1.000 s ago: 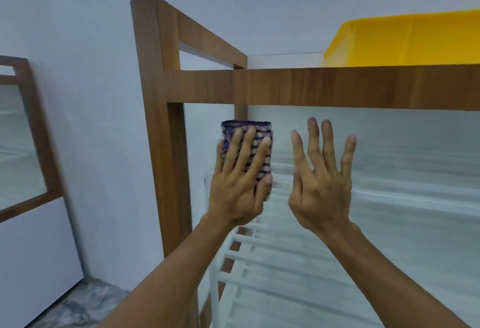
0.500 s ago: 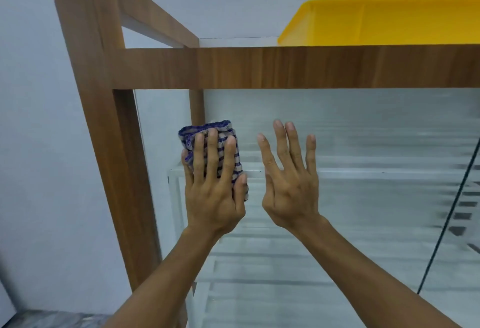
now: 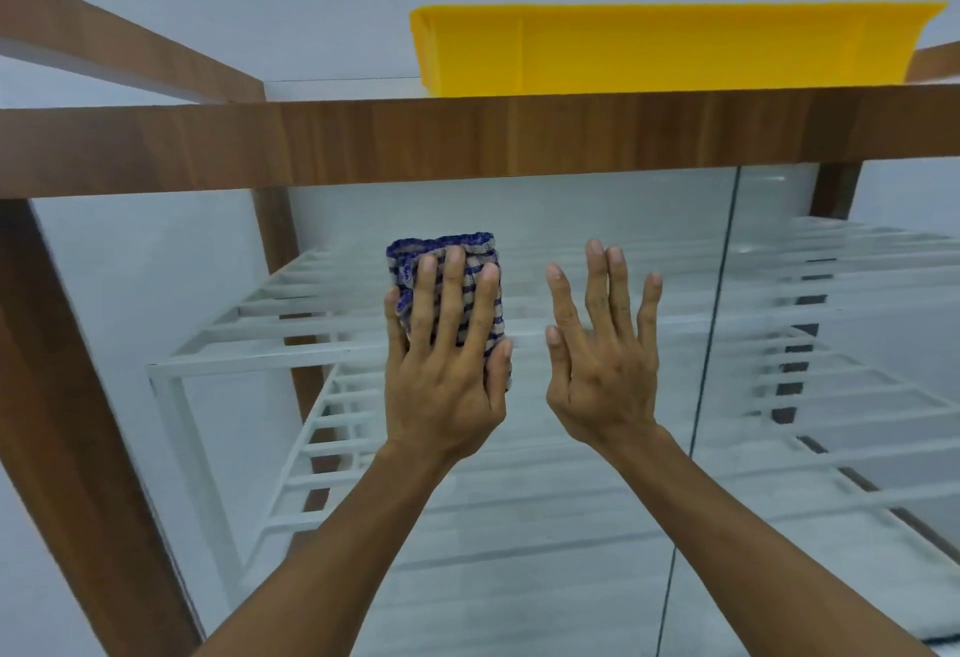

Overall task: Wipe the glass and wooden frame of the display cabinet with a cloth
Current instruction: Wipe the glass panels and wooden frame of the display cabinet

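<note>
A display cabinet fills the view, with a brown wooden frame (image 3: 467,139) and a front glass pane (image 3: 597,219). My left hand (image 3: 447,370) lies flat with a folded blue-and-beige striped cloth (image 3: 441,253) pressed under it against the glass, just below the top rail. My right hand (image 3: 605,360) is beside it, palm toward the glass, fingers spread, holding nothing. A dark vertical seam (image 3: 722,292) in the glass runs just right of my right hand.
A yellow plastic bin (image 3: 675,53) sits on top of the cabinet at upper right. White slatted wire shelves (image 3: 311,339) show behind the glass. The left wooden post (image 3: 62,422) stands at the left edge, with a pale wall behind.
The view has swung right along the cabinet front, so the left post is now at the edge and the glass seam is near. Both hands have moved right across the glass, cloth still pressed flat.
</note>
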